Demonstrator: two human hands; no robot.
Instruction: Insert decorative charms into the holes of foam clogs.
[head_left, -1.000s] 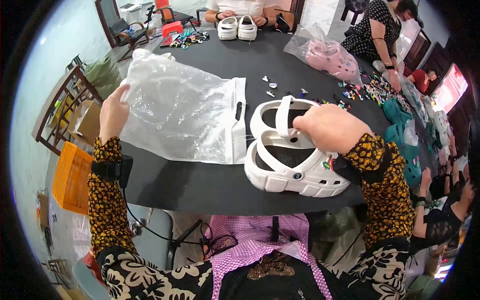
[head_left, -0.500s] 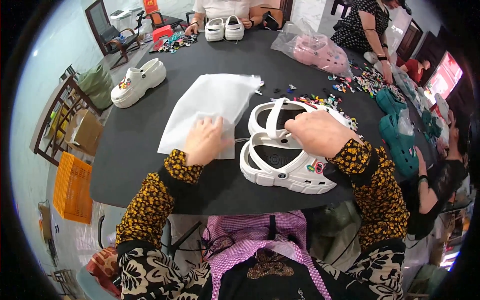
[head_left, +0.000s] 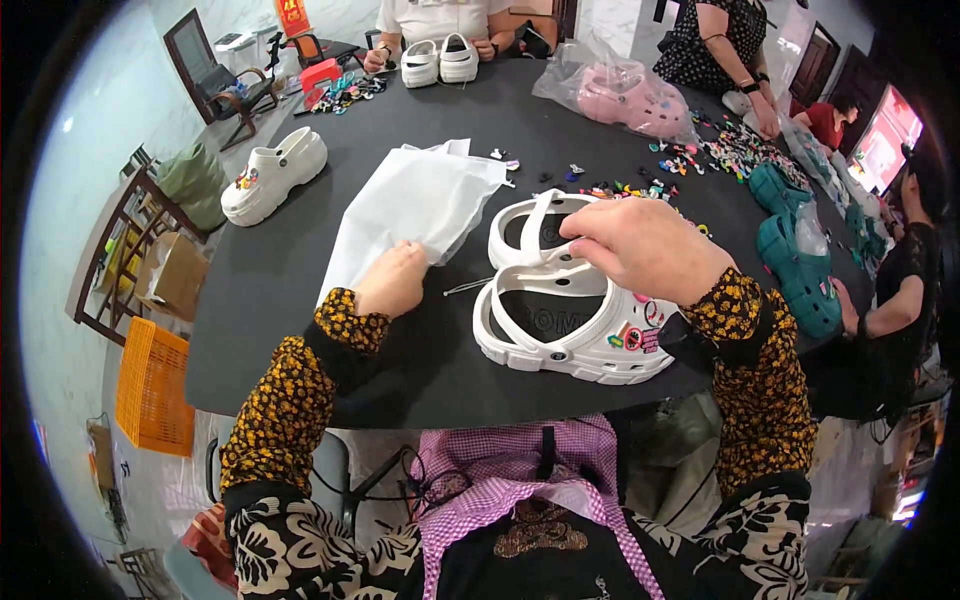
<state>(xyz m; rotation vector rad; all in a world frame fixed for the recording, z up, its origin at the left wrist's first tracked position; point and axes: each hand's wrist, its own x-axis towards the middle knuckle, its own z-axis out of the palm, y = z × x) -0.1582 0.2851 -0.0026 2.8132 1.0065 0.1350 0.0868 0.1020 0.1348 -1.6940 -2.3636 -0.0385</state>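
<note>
- Left hand (head_left: 393, 280), spread flat a moment ago, now clenches the white bag (head_left: 415, 200), centre-left!
- Right hand (head_left: 645, 250) still grips the white clogs (head_left: 595, 347) (steady there), centre-right.

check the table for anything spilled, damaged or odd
Charms lie strewn loose across the table, looking spilled, though perhaps spread on purpose. The bag under the left hand is rumpled. No clear damage shows.

Recorded: white on platform clogs (head_left: 585, 364), milky white on plastic bag (head_left: 415, 195), yellow-on-black florals on oversleeves (head_left: 275, 400), purple-and-white gingham on apron (head_left: 470, 450).
</note>
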